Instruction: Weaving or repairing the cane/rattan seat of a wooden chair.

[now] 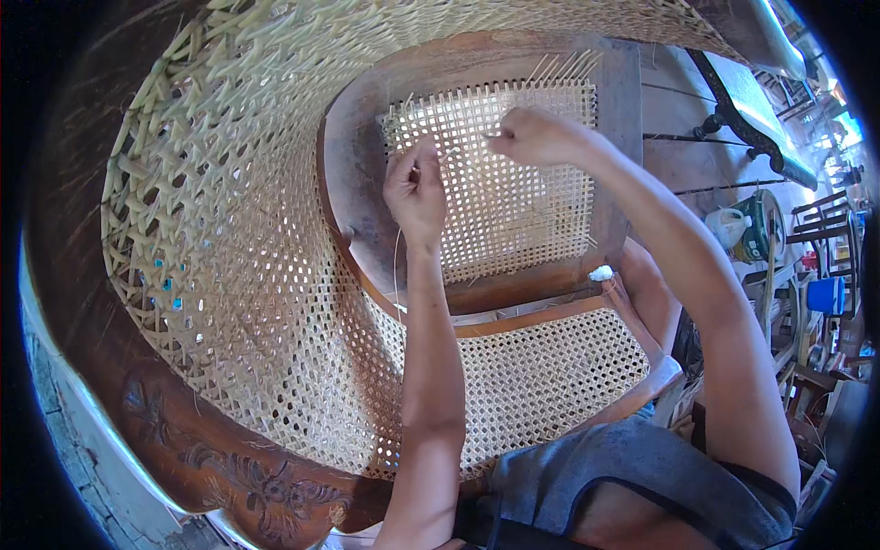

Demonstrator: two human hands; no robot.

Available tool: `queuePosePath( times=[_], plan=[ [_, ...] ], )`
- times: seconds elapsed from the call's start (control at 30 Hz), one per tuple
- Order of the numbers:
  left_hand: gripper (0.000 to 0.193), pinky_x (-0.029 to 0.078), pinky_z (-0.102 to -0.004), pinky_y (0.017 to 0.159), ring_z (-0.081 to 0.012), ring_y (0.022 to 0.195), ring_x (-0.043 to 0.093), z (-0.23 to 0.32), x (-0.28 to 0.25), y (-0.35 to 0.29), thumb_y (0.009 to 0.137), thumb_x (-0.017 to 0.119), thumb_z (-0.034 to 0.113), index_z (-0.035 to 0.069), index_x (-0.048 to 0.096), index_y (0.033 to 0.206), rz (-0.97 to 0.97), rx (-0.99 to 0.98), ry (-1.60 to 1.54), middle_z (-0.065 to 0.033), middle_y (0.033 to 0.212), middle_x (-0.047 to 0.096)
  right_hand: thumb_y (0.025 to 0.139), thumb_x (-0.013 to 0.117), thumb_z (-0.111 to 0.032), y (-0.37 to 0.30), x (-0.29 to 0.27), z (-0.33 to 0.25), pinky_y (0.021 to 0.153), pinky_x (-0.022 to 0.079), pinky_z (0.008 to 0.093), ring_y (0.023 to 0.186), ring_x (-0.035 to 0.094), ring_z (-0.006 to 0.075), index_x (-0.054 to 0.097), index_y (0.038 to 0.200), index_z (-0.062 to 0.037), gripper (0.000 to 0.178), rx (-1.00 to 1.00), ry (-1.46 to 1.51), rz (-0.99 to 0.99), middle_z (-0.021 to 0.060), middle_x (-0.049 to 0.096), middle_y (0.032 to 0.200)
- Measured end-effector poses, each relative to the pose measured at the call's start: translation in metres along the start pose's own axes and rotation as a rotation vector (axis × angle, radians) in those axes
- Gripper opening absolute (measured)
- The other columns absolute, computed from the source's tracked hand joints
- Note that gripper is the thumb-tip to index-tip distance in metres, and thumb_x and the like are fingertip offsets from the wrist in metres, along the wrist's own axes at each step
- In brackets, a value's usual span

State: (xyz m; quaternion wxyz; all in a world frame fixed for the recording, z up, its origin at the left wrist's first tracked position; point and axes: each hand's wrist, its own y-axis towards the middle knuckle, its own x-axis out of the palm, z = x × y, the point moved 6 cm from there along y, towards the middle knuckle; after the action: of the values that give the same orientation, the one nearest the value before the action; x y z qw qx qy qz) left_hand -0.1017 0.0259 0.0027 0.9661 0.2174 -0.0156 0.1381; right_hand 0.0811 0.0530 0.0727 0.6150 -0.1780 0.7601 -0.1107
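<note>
My left hand point(417, 188) is raised over a woven cane panel point(522, 206), its thumb and fingers pinched together. A thin cane strand point(396, 266) hangs from this hand and curves down beside the wrist. My right hand point(543, 137) is closed above the panel's upper middle. A small dark tip pokes out from its fingers, too small to name. The panel fills the opening of a rounded brown wooden frame point(353, 179). Loose cane ends point(573, 69) stick out at its upper right corner, and short ends line its upper edge.
A large curved seat of woven cane point(247, 247) surrounds the frame, edged in carved dark wood point(257, 490). More cane webbing point(550, 367) lies nearer me. At the right are a blue container point(826, 296), a whitish jug point(727, 226) and a wooden chair point(822, 220).
</note>
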Motion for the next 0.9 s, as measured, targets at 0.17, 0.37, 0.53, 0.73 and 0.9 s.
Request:
queuePosePath(
  times=[0.17,0.37,0.53,0.73,0.9],
  plan=[
    [0.012,0.041,-0.0216,0.062,-0.0058,0.067,0.05,-0.015,0.005,-0.005,0.09,0.069,0.011,-0.001,0.073,0.09,0.016,-0.076,0.228,0.0006,0.076,0.061,0.085,0.056,-0.006,0.005,0.016,-0.025,0.086,0.053,0.0451,0.099,0.066,0.0366,0.066,0.099,0.0033,0.02,-0.167,-0.118,0.147,0.0226,0.067,0.105],
    [0.019,0.039,-0.0205,0.068,-0.0039,0.076,0.05,-0.013,-0.004,-0.007,0.094,0.065,0.019,0.002,0.07,0.1,0.074,-0.22,-0.301,-0.0005,0.085,0.063,0.083,0.055,-0.003,-0.001,0.007,-0.04,0.077,0.056,0.0437,0.091,0.069,0.0345,0.067,0.09,0.0028,0.015,-0.16,-0.225,0.196,0.0199,0.069,0.097],
    [0.029,0.048,-0.0311,0.081,-0.0158,0.105,0.057,-0.003,0.002,-0.001,0.093,0.057,0.017,0.003,0.063,0.118,-0.117,-0.126,-0.256,-0.0109,0.119,0.061,0.086,0.057,-0.008,-0.004,0.014,0.007,0.079,0.054,0.0444,0.091,0.068,0.0353,0.066,0.089,0.0021,0.014,0.079,-0.054,0.111,0.0207,0.069,0.096],
    [0.013,0.05,-0.0404,0.08,-0.0292,0.095,0.058,0.014,0.034,0.008,0.087,0.064,0.015,0.008,0.067,0.098,-0.255,0.265,0.673,-0.0094,0.1,0.063,0.09,0.055,-0.022,-0.031,0.018,0.038,0.079,0.05,0.0502,0.089,0.064,0.0414,0.065,0.09,-0.0014,0.023,-0.054,0.018,0.328,0.0214,0.067,0.091],
    [0.012,0.05,-0.0344,0.077,-0.0205,0.09,0.06,0.034,0.044,0.008,0.089,0.067,0.014,0.006,0.067,0.098,-0.28,0.331,0.322,-0.0068,0.099,0.065,0.09,0.055,-0.021,-0.03,0.019,0.054,0.076,0.051,0.0491,0.087,0.064,0.0404,0.064,0.086,-0.0017,0.022,-0.125,0.063,0.365,0.0212,0.067,0.089]
  ],
)
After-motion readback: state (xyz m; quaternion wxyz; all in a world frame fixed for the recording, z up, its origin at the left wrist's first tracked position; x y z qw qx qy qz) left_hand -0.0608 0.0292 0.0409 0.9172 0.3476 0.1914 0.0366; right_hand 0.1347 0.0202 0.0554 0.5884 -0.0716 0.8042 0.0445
